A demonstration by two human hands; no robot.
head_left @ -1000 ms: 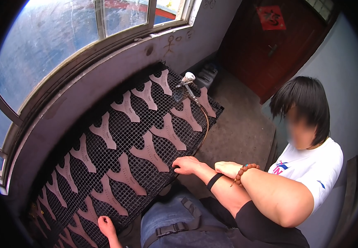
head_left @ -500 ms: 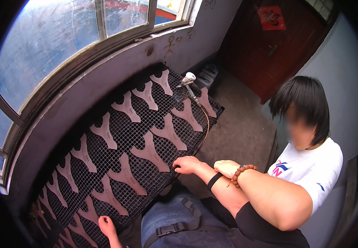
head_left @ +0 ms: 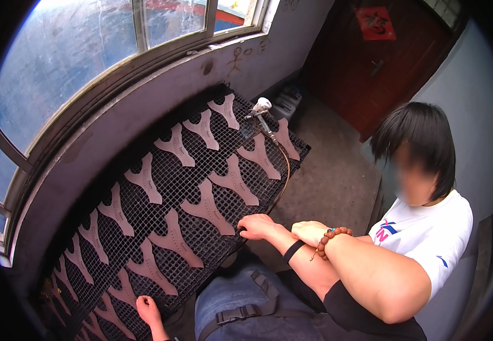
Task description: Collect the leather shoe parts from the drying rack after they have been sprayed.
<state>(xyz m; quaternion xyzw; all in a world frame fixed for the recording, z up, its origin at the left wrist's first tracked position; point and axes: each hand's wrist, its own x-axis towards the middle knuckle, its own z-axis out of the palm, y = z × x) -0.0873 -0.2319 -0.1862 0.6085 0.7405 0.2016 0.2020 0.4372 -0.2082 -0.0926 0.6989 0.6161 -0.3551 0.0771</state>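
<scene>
Flat Y-shaped pinkish-brown pieces (head_left: 208, 208) with rows of small marks lie in rows on a black mesh-topped table (head_left: 164, 196). At the table's near edge rests my right hand (head_left: 256, 227), fingers stretched toward the nearest pieces, holding nothing visible; a black band circles its wrist. My left hand (head_left: 148, 310), loosely curled with nothing showing in it, is lower left, beside a Y-shaped piece (head_left: 123, 291). Another person's hand (head_left: 309, 232), wearing a brown bead bracelet (head_left: 332, 240), is against my right forearm.
A spray gun (head_left: 262, 116) with a white cup sits at the table's far right end, its hose (head_left: 287, 170) trailing along the edge. The other person (head_left: 425, 227) stands close on my right. Windows (head_left: 70, 74) line the left wall; a dark red door (head_left: 343, 74) is behind.
The view has shifted very slightly. Both my hands, the other person and the pieces keep their places.
</scene>
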